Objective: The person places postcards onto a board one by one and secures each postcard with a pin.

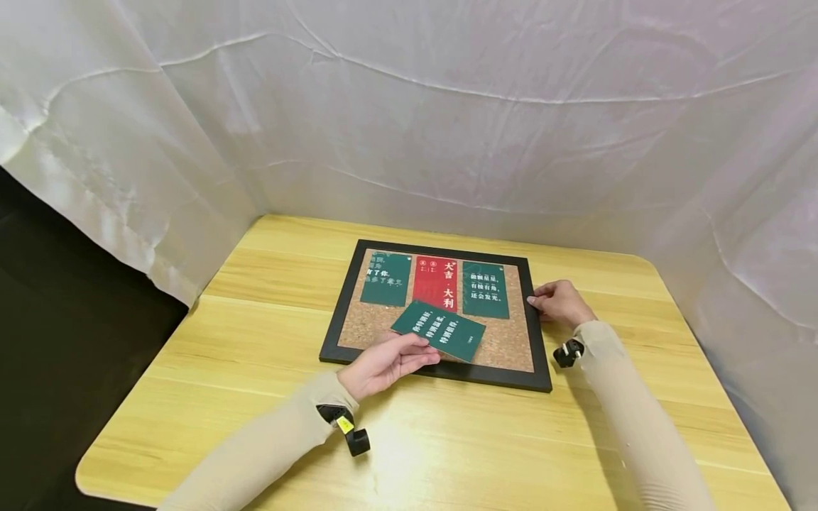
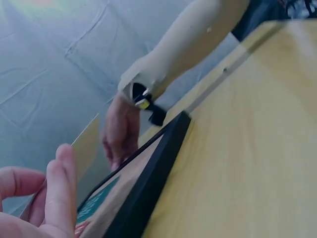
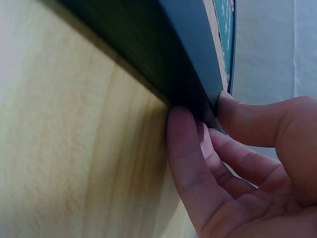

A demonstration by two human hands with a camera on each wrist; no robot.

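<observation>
A cork board [image 1: 371, 328] in a black frame [image 1: 540, 348] lies on the table. My left hand [image 1: 385, 365] pinches a green card [image 1: 463, 339] with white writing between thumb and fingers, tilted over the board's lower middle. Its plain tan back [image 2: 87, 144] shows in the left wrist view. My right hand [image 1: 564, 304] grips the frame's right edge; in the right wrist view its thumb [image 3: 247, 116] rests on the frame's face, with fingers against the outer side. Along the board's top are a green card [image 1: 388, 280], a red card [image 1: 434, 284] and another green card [image 1: 486, 291].
The light wooden table [image 1: 255, 341] reaches out on all sides of the board. A pale hanging cloth [image 1: 447, 142] stands behind and at both sides. Each wrist wears a small black camera, such as the left one [image 1: 356, 441].
</observation>
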